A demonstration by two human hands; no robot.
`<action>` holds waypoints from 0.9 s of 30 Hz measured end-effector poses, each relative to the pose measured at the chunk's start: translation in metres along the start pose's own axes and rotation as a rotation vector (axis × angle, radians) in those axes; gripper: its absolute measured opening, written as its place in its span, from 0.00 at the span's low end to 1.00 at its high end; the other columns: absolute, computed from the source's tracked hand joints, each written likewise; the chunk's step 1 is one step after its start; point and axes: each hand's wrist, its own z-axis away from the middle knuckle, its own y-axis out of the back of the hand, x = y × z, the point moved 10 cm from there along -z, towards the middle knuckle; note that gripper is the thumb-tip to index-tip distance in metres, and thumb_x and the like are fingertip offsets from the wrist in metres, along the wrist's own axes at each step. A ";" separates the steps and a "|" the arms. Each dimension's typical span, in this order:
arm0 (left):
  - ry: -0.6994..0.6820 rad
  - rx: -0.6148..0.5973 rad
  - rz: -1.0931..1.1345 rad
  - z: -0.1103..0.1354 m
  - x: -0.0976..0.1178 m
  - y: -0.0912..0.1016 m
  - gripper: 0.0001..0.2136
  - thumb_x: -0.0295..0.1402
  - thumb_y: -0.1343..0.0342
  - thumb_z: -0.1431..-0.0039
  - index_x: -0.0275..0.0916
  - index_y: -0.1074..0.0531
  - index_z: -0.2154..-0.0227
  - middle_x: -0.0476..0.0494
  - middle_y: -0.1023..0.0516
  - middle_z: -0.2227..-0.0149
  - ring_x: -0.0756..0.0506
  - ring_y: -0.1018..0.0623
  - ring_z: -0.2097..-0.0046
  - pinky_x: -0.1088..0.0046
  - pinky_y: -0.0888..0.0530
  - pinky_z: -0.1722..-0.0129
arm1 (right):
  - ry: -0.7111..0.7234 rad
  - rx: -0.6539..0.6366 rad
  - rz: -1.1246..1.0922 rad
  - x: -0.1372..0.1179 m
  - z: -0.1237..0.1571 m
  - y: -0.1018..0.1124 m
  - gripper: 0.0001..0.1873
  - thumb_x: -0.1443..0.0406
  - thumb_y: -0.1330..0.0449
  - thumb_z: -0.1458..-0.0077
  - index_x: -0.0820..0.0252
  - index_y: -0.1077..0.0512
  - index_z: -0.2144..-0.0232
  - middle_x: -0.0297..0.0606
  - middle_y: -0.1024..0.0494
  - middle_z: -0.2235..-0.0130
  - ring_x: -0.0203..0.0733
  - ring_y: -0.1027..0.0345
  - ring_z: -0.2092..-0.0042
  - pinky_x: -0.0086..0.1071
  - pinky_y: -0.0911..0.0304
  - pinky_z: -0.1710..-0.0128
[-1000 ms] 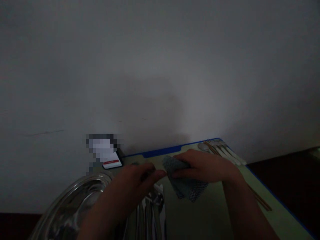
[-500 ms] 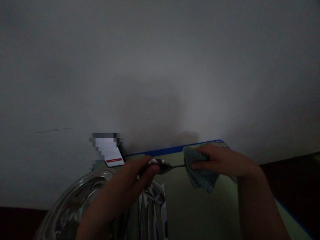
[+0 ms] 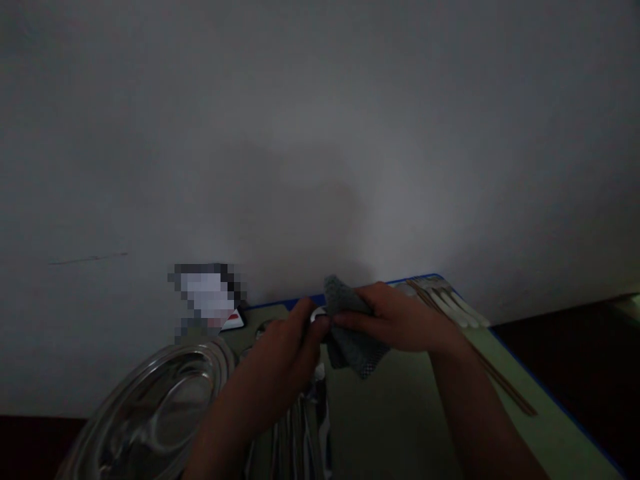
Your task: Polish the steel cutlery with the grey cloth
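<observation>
My left hand [image 3: 283,353] is closed on the bowl end of a metal spoon [image 3: 319,313], of which only a shiny bit shows. My right hand [image 3: 400,319] pinches a grey-green cloth [image 3: 356,339] wrapped about the spoon, right up against my left fingers. The spoon's handle is hidden by the cloth and right hand. Below my left forearm lies a row of metal cutlery [image 3: 295,433], partly covered by the arm. To the left stands a round, shiny steel plate [image 3: 210,353] with moulded compartments.
A phone [image 3: 233,322], partly pixelated, leans near the wall behind the plate. Several spoons and forks [image 3: 457,310] lie at the table's far right corner, beside long brown chopsticks [image 3: 505,387]. The green tabletop [image 3: 385,413] has a blue edge and meets a grey wall [image 3: 320,133].
My right hand and the cloth have slid left along the spoon to my left hand, covering the handle that showed before. The cutlery and chopsticks at the right have come into view.
</observation>
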 end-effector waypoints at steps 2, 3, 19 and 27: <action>-0.010 0.003 0.077 0.000 0.003 0.003 0.10 0.39 0.61 0.37 0.41 0.38 0.67 0.50 0.29 0.74 0.47 0.28 0.72 0.74 0.34 0.73 | -0.002 -0.021 -0.064 0.001 -0.002 -0.004 0.18 0.53 0.49 0.46 0.63 0.31 0.70 0.32 0.31 0.74 0.32 0.41 0.72 0.25 0.45 0.74; -0.016 -0.002 0.126 0.000 0.004 0.005 0.10 0.39 0.60 0.37 0.41 0.39 0.69 0.52 0.30 0.77 0.49 0.29 0.74 0.76 0.35 0.75 | -0.008 -0.041 -0.097 0.002 -0.003 -0.007 0.18 0.53 0.49 0.46 0.63 0.31 0.69 0.32 0.30 0.73 0.32 0.40 0.72 0.25 0.45 0.74; 0.009 0.062 0.141 0.008 -0.012 0.035 0.10 0.40 0.49 0.43 0.44 0.25 0.65 0.50 0.20 0.69 0.47 0.22 0.69 0.75 0.28 0.69 | -0.137 -0.065 0.115 0.034 0.025 0.026 0.17 0.54 0.44 0.49 0.59 0.28 0.62 0.35 0.22 0.64 0.40 0.30 0.65 0.29 0.40 0.67; -0.076 0.182 -0.027 -0.004 0.004 0.023 0.07 0.33 0.49 0.43 0.42 0.27 0.66 0.49 0.20 0.68 0.46 0.21 0.67 0.74 0.29 0.67 | -0.010 0.004 0.200 0.007 0.006 0.009 0.13 0.58 0.46 0.46 0.58 0.27 0.64 0.35 0.22 0.65 0.39 0.31 0.65 0.29 0.42 0.66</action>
